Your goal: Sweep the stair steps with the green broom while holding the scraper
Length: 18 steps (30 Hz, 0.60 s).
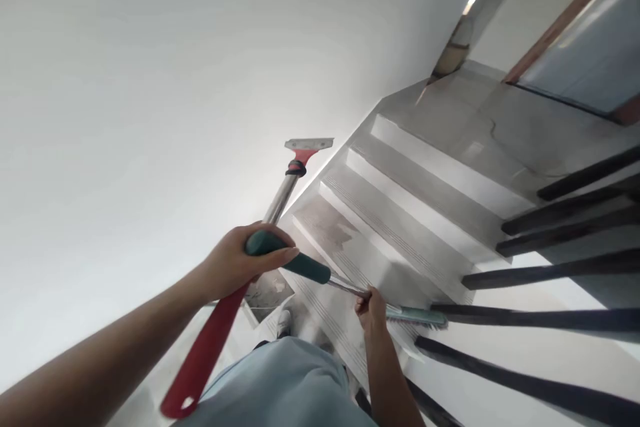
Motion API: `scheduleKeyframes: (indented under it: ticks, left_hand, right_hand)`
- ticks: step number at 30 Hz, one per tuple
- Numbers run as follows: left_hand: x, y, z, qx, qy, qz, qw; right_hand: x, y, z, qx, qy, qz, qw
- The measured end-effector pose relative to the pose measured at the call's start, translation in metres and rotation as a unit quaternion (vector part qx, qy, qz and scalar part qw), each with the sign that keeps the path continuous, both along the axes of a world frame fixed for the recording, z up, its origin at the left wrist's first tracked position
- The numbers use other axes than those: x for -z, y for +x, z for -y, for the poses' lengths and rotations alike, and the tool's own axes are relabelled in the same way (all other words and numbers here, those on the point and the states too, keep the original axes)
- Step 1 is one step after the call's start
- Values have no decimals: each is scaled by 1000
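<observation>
Scraper (280, 203) and broom handle (295, 261) in left hand (235, 267), right hand (371, 307) perhaps gripping shaft

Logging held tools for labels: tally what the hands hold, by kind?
Scraper: 1, in left hand
Brush: 1, gripped by both left hand and right hand
Total: 2

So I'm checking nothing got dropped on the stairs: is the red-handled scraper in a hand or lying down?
In a hand. The left hand grips the scraper mid-shaft, its blade raised toward the wall, off the steps.
</observation>
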<state>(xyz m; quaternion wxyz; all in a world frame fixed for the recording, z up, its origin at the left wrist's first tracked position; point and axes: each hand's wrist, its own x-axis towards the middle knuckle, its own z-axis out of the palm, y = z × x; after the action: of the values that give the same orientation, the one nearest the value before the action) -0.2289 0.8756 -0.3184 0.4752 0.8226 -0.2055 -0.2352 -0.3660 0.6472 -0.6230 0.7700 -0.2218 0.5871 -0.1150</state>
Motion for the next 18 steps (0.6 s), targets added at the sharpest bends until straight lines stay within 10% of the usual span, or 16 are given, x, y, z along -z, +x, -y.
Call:
scheduleKeyframes:
  ticks: [7,14,18]
  left_hand:
    - [31,29,-29,-91,86,17,992]
    - [-10,48,-56,-37,71,238,968]
    - [-42,51,-68,-54,38,300,952]
  right_hand:
    - [28,91,-39,-129,-15,-28,991]
    - [3,204,-93,-214,9,67,974]
    - [-19,223,-101,-243,0,100,965]
